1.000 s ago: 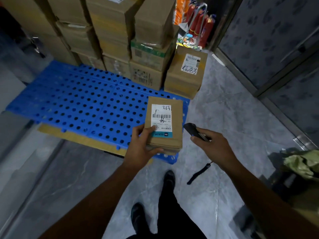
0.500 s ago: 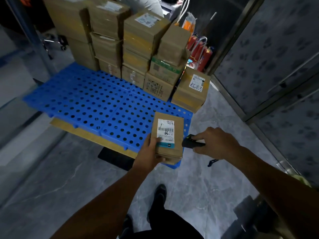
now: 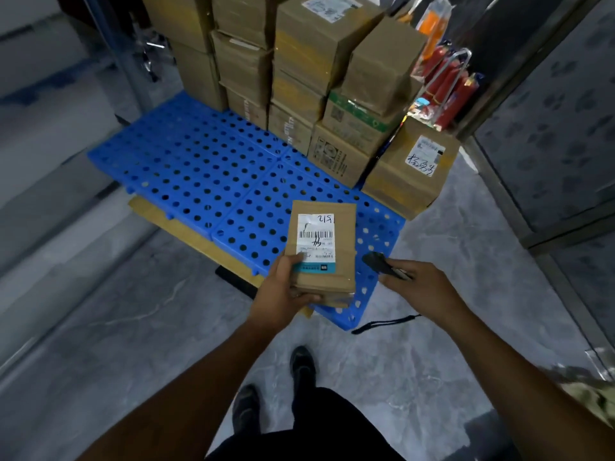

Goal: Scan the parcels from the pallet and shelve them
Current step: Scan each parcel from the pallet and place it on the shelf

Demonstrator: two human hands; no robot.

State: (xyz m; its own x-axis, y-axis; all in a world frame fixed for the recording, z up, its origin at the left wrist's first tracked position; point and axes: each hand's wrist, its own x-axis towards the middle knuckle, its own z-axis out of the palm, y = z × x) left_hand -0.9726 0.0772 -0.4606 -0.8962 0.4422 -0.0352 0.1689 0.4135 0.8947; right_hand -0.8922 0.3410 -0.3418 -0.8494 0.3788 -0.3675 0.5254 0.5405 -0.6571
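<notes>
My left hand [image 3: 283,287] grips a small flat brown parcel [image 3: 327,277] from its lower left, label side up; the white label shows a barcode and handwritten digits. To its right, my right hand [image 3: 422,287] holds a small black scanner [image 3: 379,263] with its tip turned toward the parcel; a black wrist strap [image 3: 382,324] dangles below. Both are held over the near right corner of the blue perforated pallet [image 3: 206,174]. Stacked cardboard parcels [image 3: 316,78] fill the pallet's far side.
A labelled brown box [image 3: 412,171] leans at the pallet's right corner. Red fire extinguishers [image 3: 449,84] stand behind it. A dark patterned wall [image 3: 549,111] runs along the right; grey ledges [image 3: 40,201] on the left. My shoes [image 3: 301,364] stand on grey marble floor.
The view has drawn back and tilted up, showing more of the stack. The parcel stays in my left hand and the scanner in my right, which has shifted slightly away from the parcel.
</notes>
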